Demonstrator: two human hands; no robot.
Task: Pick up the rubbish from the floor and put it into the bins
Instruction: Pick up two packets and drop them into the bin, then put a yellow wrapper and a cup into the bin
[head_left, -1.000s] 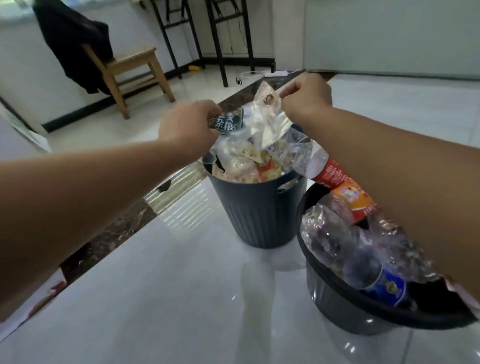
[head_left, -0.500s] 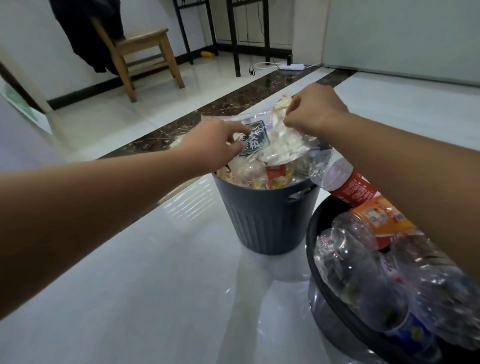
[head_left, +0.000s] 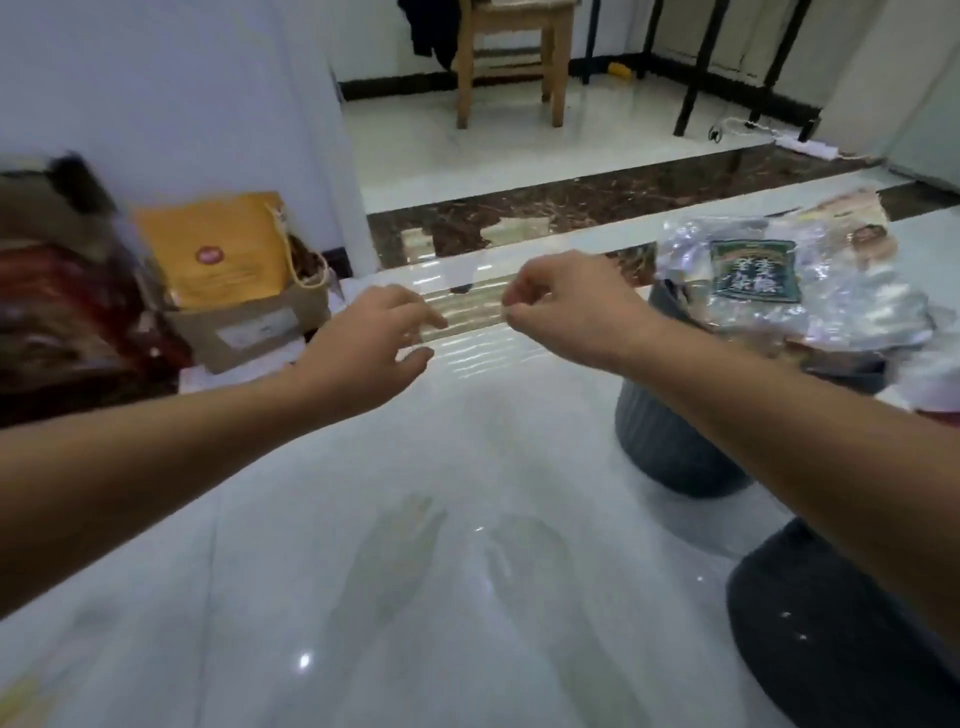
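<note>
Your left hand (head_left: 371, 332) hangs at centre frame with fingers loosely spread, holding nothing; your right hand (head_left: 558, 306) beside it has its fingers pinched narrow, seemingly empty. The rubbish (head_left: 810, 291), crinkly clear wrappers, sits heaped on the grey bin (head_left: 670, 441) at right. It looks light, soft and slippery, so pinch a folded edge, not the flat film.
</note>
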